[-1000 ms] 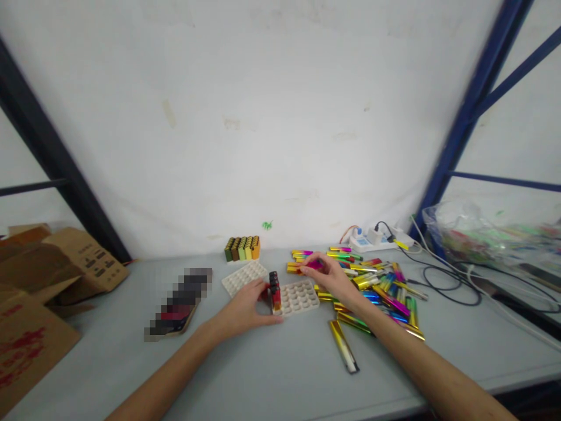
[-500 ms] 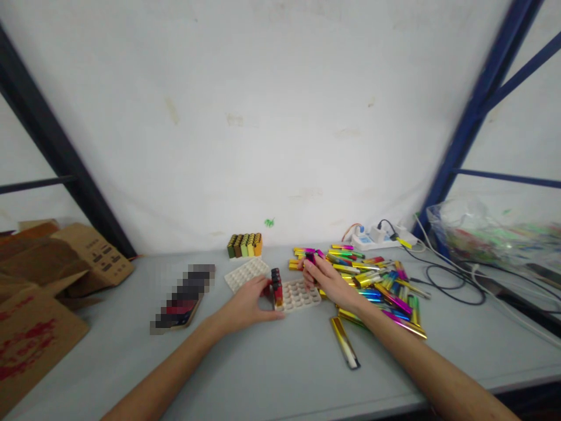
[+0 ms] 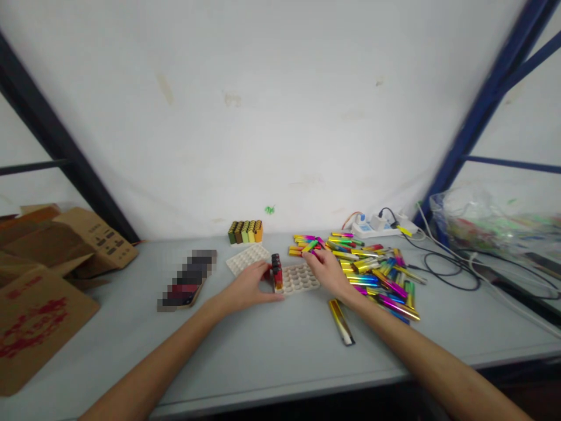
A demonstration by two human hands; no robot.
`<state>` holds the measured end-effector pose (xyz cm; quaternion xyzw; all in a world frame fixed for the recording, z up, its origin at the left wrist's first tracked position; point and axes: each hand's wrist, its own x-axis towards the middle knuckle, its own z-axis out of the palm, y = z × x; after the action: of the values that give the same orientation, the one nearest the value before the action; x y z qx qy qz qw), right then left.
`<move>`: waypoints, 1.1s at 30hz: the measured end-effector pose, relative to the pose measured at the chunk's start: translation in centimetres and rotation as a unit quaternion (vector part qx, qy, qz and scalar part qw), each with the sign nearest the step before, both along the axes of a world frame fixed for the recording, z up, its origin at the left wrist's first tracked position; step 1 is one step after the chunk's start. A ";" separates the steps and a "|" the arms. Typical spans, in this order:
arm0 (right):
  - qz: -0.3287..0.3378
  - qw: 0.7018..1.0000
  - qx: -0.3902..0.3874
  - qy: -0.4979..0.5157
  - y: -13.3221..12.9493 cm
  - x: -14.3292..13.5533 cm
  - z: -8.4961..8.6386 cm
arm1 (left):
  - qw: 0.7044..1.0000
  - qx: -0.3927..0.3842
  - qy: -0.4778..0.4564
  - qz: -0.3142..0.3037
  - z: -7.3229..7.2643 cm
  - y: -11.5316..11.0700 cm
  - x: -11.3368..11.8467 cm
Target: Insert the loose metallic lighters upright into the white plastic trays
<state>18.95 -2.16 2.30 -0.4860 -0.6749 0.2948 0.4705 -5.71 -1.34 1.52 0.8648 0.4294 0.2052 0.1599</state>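
A white tray (image 3: pixel 302 279) with rows of round hollows lies in front of me. Along its left end stands a row of several red lighters (image 3: pixel 277 272) with black tops. My left hand (image 3: pixel 249 285) curves round that end, its thumb at the front corner and its fingertips beside the lighters. Over the tray's back right corner, my right hand (image 3: pixel 326 270) pinches a shiny green and magenta lighter (image 3: pixel 310 246), partly hidden by the fingers. A loose heap of shiny lighters (image 3: pixel 372 266) in gold, magenta, blue and green spreads to the right of this hand.
Another white tray (image 3: pixel 248 257) lies behind my left hand. Upright lighters fill a block (image 3: pixel 245 231) by the wall. One gold lighter (image 3: pixel 340 323) lies apart in front. A pixelated phone-like object (image 3: pixel 188 280), cardboard boxes (image 3: pixel 44 316), a power strip (image 3: pixel 385 226) and cables (image 3: pixel 451 272) surround the work.
My right hand has gone from a dark-topped piece at the tray to a shiny green and magenta lighter by the heap. My left hand stays at the tray. The view has tilted slightly down.
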 end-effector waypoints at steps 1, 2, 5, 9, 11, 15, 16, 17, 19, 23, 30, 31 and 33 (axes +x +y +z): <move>-0.007 1.000 0.002 -0.004 0.1 -0.1 -0.1 | 1.000 -0.002 0.000 -0.001 0.0 0.0 0.0; -0.014 1.000 0.002 -0.008 0.1 -0.1 -0.1 | 1.000 -0.001 -0.001 -0.001 0.0 0.0 0.0; -0.019 1.000 0.000 -0.017 0.1 -0.1 -0.1 | 1.000 0.003 0.006 -0.007 0.1 0.0 0.1; 0.017 0.999 0.038 -0.014 -0.1 0.0 0.1 | 1.000 0.010 0.017 -0.009 0.1 0.0 0.1; 0.046 0.997 0.048 -0.026 -0.3 0.0 0.2 | 1.000 0.017 0.019 -0.009 0.0 0.1 0.1; 0.085 0.983 0.138 -0.082 -0.7 -0.1 0.5 | 1.000 0.017 0.012 -0.018 -0.2 0.2 0.0; 0.085 0.978 0.164 -0.095 -0.9 -0.2 0.5 | 1.000 0.016 0.010 -0.020 -0.2 0.2 0.0; 0.084 0.975 0.175 -0.106 -1.0 -0.3 0.6 | 1.000 0.015 0.008 -0.021 -0.2 0.2 0.0; 0.088 0.976 0.159 -0.122 -1.3 -0.5 0.7 | 1.000 0.015 0.004 -0.023 -0.2 0.3 0.0; 0.112 0.971 0.147 -0.156 -1.6 -0.7 0.6 | 0.999 0.016 0.007 -0.027 -0.2 0.3 0.0; 0.159 0.952 0.160 -0.209 -1.3 -0.9 -0.2 | 1.000 0.020 0.007 -0.024 -0.5 0.6 -0.1; 0.162 0.950 0.163 -0.213 -1.4 -1.0 -0.3 | 0.999 0.022 0.007 -0.025 -0.5 0.6 0.0; 0.168 0.946 0.169 -0.220 -1.4 -1.2 -0.4 | 0.999 0.024 0.007 -0.029 -0.5 0.6 0.0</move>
<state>17.71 -3.58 1.95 -0.3312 -0.8736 0.1370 0.3292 -5.70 -0.73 1.00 0.8821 0.3999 0.2044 0.1419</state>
